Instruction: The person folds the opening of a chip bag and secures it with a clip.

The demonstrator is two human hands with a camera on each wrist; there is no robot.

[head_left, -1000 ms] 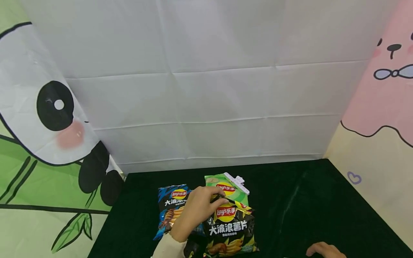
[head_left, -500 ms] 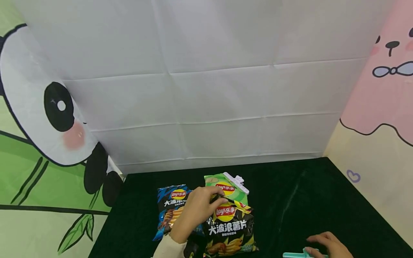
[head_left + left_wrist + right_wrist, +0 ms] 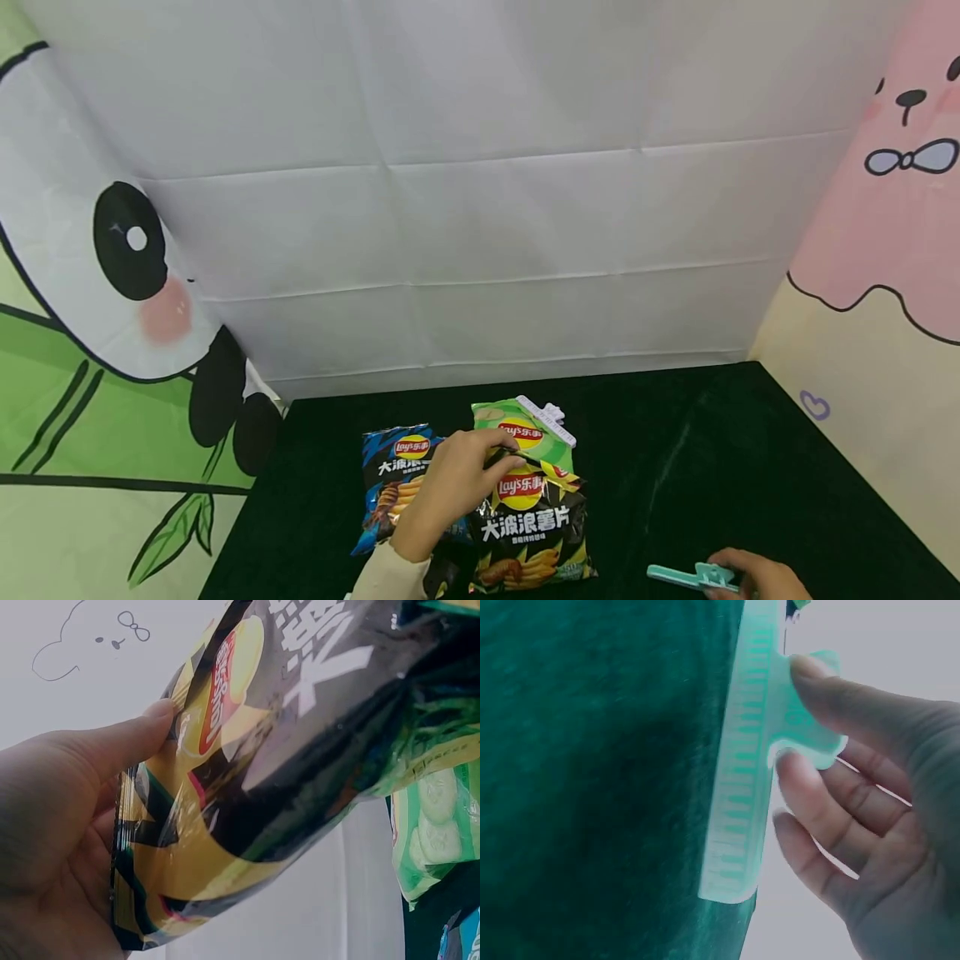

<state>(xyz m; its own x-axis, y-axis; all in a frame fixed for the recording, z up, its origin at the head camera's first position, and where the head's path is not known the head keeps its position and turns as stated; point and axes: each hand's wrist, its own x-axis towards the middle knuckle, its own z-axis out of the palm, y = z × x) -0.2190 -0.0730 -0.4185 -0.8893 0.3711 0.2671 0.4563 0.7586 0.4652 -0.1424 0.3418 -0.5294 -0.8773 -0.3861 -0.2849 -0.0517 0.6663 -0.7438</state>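
My left hand point(image 3: 459, 482) grips the top edge of a black chip bag point(image 3: 529, 546) at the front middle of the table. The left wrist view has the thumb of my left hand point(image 3: 67, 817) on the printed face of the bag point(image 3: 225, 802), fingers behind it. At the lower right, my right hand point(image 3: 763, 575) pinches a teal bag clip point(image 3: 678, 575). Up close in the right wrist view, thumb and fingers of the right hand point(image 3: 877, 787) hold the tab of the long ridged clip point(image 3: 739, 772). Its far end points away from the hand.
Behind the black bag lies a green chip bag point(image 3: 491, 414) with a white clip point(image 3: 546, 421) across its top. A blue chip bag point(image 3: 401, 483) lies to the left, partly behind my left forearm. The dark green table point(image 3: 690, 467) meets a white backdrop point(image 3: 480, 217).
My right hand has come further into view from the bottom right, bringing the teal clip into sight. The left hand keeps its grip on the black bag.
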